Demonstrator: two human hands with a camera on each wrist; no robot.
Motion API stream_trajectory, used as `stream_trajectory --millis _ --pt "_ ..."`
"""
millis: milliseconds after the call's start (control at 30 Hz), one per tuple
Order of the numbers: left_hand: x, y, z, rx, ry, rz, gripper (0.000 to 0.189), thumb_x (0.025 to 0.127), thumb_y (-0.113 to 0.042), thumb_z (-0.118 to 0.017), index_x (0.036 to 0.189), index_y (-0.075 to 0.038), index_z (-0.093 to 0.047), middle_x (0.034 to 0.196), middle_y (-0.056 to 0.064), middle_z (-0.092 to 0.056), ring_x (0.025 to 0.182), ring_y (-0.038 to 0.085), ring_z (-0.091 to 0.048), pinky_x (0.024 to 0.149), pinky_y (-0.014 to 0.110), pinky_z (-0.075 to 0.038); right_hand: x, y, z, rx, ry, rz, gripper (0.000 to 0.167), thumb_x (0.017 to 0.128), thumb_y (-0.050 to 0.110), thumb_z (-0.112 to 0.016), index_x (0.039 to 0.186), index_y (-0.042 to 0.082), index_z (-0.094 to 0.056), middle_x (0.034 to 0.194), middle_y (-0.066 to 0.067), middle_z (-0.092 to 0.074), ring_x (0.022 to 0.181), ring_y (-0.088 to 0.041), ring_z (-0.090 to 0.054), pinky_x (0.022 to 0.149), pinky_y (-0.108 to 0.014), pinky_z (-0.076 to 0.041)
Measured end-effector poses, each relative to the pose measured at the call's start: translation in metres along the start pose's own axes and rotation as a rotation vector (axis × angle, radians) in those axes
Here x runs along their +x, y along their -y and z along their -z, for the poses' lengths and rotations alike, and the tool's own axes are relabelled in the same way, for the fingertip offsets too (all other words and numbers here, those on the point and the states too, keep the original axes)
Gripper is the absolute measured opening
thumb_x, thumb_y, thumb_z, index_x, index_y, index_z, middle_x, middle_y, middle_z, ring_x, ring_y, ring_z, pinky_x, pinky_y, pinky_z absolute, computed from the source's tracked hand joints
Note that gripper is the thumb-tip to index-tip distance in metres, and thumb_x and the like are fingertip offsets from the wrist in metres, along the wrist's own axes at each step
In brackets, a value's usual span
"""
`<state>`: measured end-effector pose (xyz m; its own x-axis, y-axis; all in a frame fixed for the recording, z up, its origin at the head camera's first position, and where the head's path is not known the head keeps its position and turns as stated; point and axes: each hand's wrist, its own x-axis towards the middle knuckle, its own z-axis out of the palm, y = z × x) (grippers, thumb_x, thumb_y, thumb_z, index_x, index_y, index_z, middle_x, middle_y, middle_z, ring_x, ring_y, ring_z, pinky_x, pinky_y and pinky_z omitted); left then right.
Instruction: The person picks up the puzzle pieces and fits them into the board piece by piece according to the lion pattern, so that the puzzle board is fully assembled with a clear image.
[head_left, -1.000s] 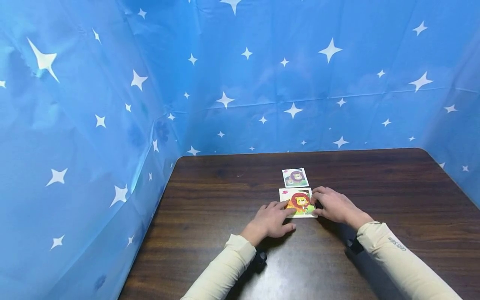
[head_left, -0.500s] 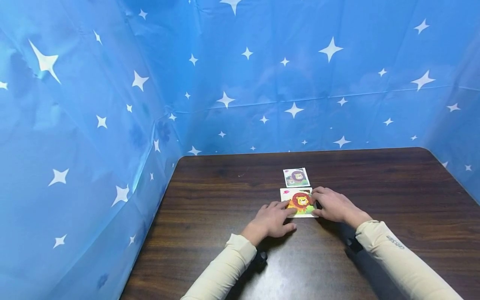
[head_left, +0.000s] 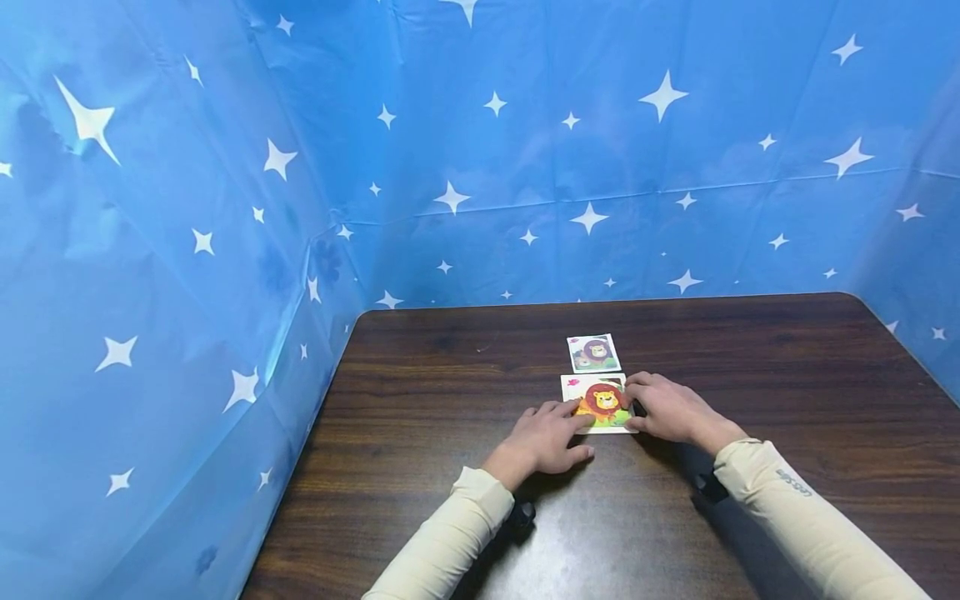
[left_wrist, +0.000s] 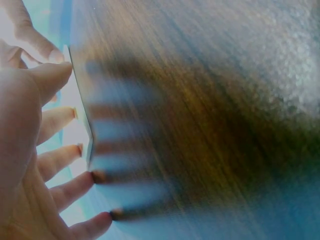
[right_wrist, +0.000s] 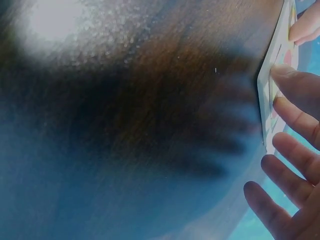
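A lion picture, seemingly a flat jigsaw puzzle on a thin board, lies on the brown table between both hands. My left hand rests at its lower left with fingers spread; some fingertips touch the picture, and the thumb lies on the tabletop in the head view. At its right side, my right hand touches the picture with thumb and index finger, hiding that edge. In the right wrist view the board's pale edge shows beside the thumb, and the other fingers extend loosely past it.
Just behind the lion picture lies a smaller printed card with a similar lion. A blue star-patterned curtain hangs behind and beside the table. Dark wrist devices sit under both forearms.
A small pale gap below the lion's face, seen one second ago, has closed, and the picture now looks continuous there. Both hands stay almost still.
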<state>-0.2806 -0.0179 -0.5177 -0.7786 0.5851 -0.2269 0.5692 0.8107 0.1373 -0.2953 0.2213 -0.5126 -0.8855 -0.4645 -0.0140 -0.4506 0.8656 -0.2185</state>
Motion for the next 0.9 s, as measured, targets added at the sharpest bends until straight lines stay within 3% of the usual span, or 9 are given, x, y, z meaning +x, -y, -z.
stream_trajectory --millis 300,567,733,900 --pt "0.0 -0.001 -0.001 -0.001 -0.003 -0.001 0.055 0.101 -0.055 -0.053 0.153 -0.038 -0.045 0.165 -0.004 -0.035 0.147 0.02 -0.039 0.114 0.049 -0.04 0.0 0.001 -0.002 0.005 0.012 -0.008 0.024 0.089 0.027 -0.078 0.109 0.013 -0.073 0.131 -0.017 -0.062 0.118 -0.036 -0.061 0.091 -0.055 -0.053" --pt "0.002 -0.001 -0.001 -0.001 0.0 -0.004 0.056 0.101 -0.055 -0.052 0.153 -0.037 -0.044 0.165 -0.003 -0.035 0.147 0.02 -0.04 0.113 0.049 -0.04 -0.002 -0.001 -0.001 -0.003 -0.018 0.001 0.022 0.09 0.021 -0.076 0.11 0.014 -0.073 0.13 -0.015 -0.062 0.117 -0.035 -0.062 0.089 -0.054 -0.054" --pt "0.003 -0.007 0.001 0.036 -0.042 -0.01 0.058 0.101 -0.056 -0.051 0.155 -0.038 -0.04 0.165 -0.002 -0.034 0.149 0.024 -0.036 0.116 0.051 -0.036 -0.004 -0.002 0.0 0.005 -0.025 0.012 0.02 0.092 0.021 -0.073 0.112 0.014 -0.073 0.13 -0.016 -0.062 0.118 -0.036 -0.061 0.091 -0.055 -0.053" --pt "0.006 -0.019 0.002 0.093 -0.085 -0.055 0.061 0.1 -0.057 -0.052 0.155 -0.033 -0.041 0.163 -0.004 -0.037 0.15 0.022 -0.035 0.117 0.05 -0.035 -0.005 -0.003 0.0 0.012 -0.036 0.016 0.02 0.094 0.024 -0.071 0.112 0.014 -0.073 0.128 -0.015 -0.063 0.117 -0.035 -0.062 0.092 -0.055 -0.053"
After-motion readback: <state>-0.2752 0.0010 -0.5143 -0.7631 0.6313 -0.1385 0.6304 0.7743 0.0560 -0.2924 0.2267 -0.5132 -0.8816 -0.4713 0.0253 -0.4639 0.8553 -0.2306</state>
